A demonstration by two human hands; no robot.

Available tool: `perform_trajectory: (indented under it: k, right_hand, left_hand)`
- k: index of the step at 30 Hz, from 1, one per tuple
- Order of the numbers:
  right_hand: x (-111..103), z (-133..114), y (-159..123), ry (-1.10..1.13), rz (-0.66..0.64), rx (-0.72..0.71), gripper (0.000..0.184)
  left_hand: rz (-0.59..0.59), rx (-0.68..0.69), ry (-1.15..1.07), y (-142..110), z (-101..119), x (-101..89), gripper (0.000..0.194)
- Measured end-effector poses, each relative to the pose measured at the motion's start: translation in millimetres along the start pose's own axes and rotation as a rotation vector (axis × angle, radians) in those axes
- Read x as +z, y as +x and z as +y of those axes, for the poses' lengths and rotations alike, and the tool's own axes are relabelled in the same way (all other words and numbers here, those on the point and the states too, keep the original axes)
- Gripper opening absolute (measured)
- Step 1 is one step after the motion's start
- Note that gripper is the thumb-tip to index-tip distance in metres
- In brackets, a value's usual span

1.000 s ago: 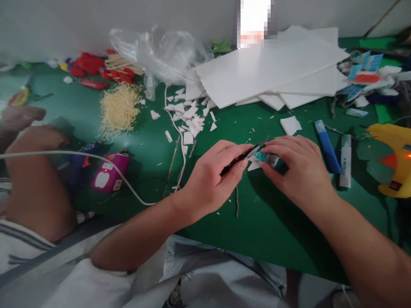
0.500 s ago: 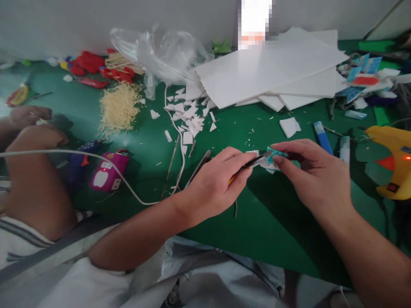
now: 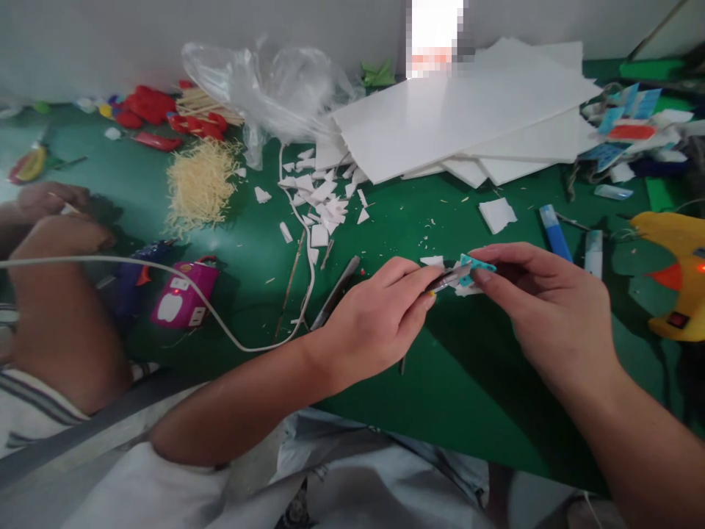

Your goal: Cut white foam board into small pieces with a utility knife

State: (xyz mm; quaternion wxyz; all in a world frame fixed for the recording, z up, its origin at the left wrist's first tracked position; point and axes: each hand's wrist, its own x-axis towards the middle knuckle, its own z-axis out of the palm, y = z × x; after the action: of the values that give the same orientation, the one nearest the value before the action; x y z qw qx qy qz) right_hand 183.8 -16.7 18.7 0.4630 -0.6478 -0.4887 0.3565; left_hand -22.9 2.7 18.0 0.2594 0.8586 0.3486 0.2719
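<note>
Bench [image 3: 485, 411] is the whole work area; we're close to its near edge. White foam sheets [image 3: 440, 117] stack on the far side, beyond both hands and well apart from them. Our right hand [image 3: 551, 308] comes in from the right, thumb and index pinching the right end of a small teal piece. Our left hand [image 3: 380, 316] comes in from the left, fingers curled round what looks like a craft knife. Yellow glue gun [image 3: 683, 272] lies right of the right hand, apart from it.

Key relation: craft knife [image 3: 449, 278] points out of the left fist toward the right hand, blade climbing slightly to the right and away from us. Teal piece [image 3: 479, 265] sits directly ahead of the blade, between our two hands; its long axis runs roughly left-right, dropping a little to the right. So the two axes meet at a shallow angle, at the piece's left end. Blade tip overlaps that end in the view; we can't tell if it's touching. Right hand is nearer the piece since it's holding it; the left reaches it only via the blade.

Smallest: white scraps [image 3: 468, 290] just below the teal piece, partly hidden.
</note>
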Motion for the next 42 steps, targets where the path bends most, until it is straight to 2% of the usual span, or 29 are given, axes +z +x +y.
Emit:
perform_trajectory:
  k: [6,14,21,26,31,36,42]
  right_hand:
    - [-1,1,1,-0.034,0.002,-0.035,0.011]
    - [0,-1,0,0.014,-0.012,-0.005,0.011]
    - [-2,1,-1,-0.059,0.008,-0.035,0.015]
    - [-2,2,-2,-0.151,0.017,-0.124,0.012]
    - [-1,3,-4,-0.161,0.038,-0.175,0.010]
    - [0,5,-5,-0.169,0.072,-0.220,0.011]
    - [1,5,-5,-0.132,0.085,-0.211,0.011]
  left_hand:
    - [0.017,-0.007,0.020,0,0,-0.5,0.032]
    - [0.015,-0.014,0.058,-1,3,0.6,0.031]
    - [-0.010,-0.033,0.038,0,5,-1.7,0.032]
    - [-0.006,-0.094,-0.181,1,5,-4.9,0.030]
    - [-0.078,-0.286,-0.464,2,7,-4.7,0.031]
    - [-0.077,-0.386,-0.608,2,11,-3.1,0.032]
    - [-0.080,-0.506,-0.733,4,14,-1.5,0.031]
